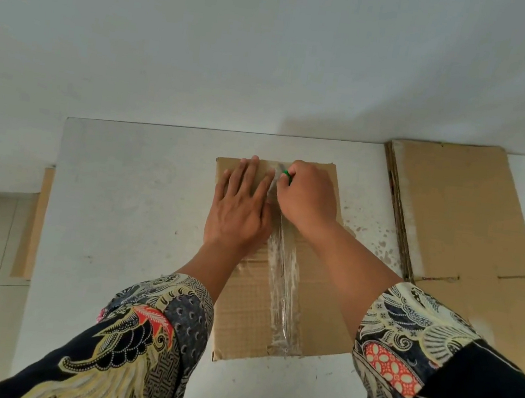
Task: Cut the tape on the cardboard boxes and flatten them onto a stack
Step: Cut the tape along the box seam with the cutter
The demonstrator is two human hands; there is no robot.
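The cardboard box (279, 267) sits in the middle of the white table (120, 214), w/ its long taped seam running from 6 o'clock up to 12 o'clock, straight away from the person. That way the cut can go in one line along the clear tape (283, 287). The left hand (240, 206) lies flat on the box top at about 11 o'clock of the box, just beside the seam, fingers straight and a bit spread. I think it's there to press the flap down so the box won't slide or bounce. The right hand (307, 197) is on the other side of the seam, near 12 o'clock, fingers curled tight round a small cutter w/ a green bit (286, 174) poking out by the thumb. The blade end is too small to see well, but it looks set on the tape at the far end, prob. so the hand can pull it back toward the body. The tape nearer 6 o'clock looks wrinkly and shiny; can't tell if it's slit yet. Over at 2 o'clock, well apart from the box, lies a stack of flat cardboard (451, 215), likely where this box goes once it's squashed flat. Another cardboard piece (33, 223) leans by the table at 9 o'clock.
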